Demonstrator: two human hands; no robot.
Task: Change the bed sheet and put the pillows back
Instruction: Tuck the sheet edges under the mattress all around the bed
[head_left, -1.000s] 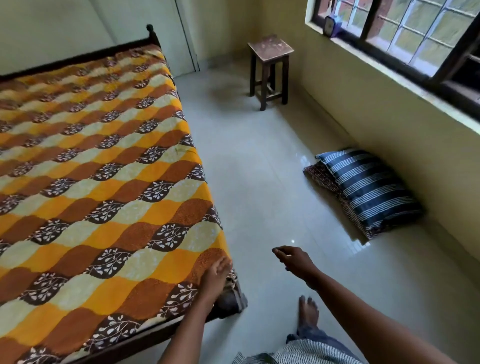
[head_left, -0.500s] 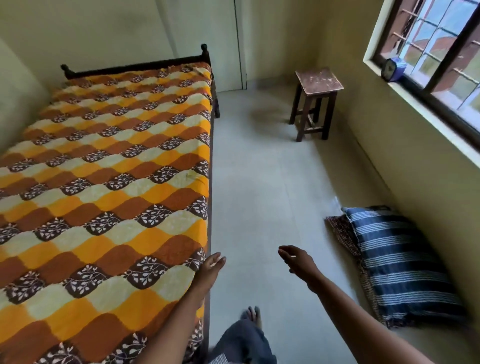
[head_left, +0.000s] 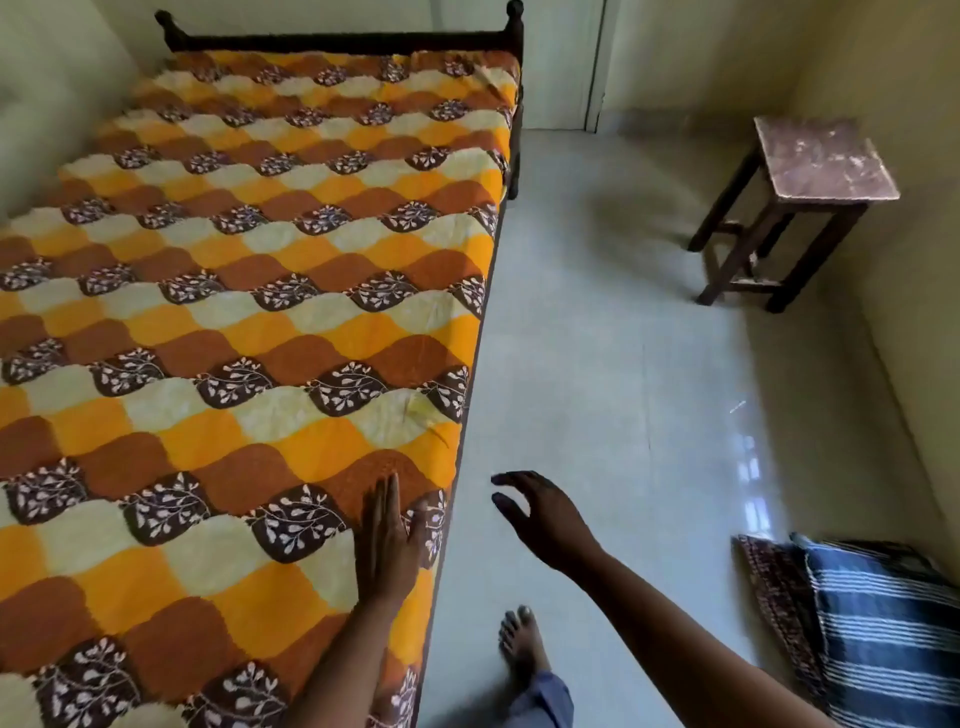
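The left hand (head_left: 387, 545) lies flat on the bed sheet (head_left: 249, 291) near its right edge, with the fingers straight and pressed together and the thumb a little apart, pinching nothing. The right hand (head_left: 540, 514) hangs just beside the bed above the floor (head_left: 597, 364), its fingers loosely curved and holding nothing. The one sheet, in orange, brown and cream waves, covers the bed up to the dark headboard (head_left: 337, 41), while two pillows lie on the floor well apart to the right, a blue striped pillow (head_left: 888, 634) on a brown patterned pillow (head_left: 774, 587), and one wooden stool (head_left: 821, 161) stands farther back.
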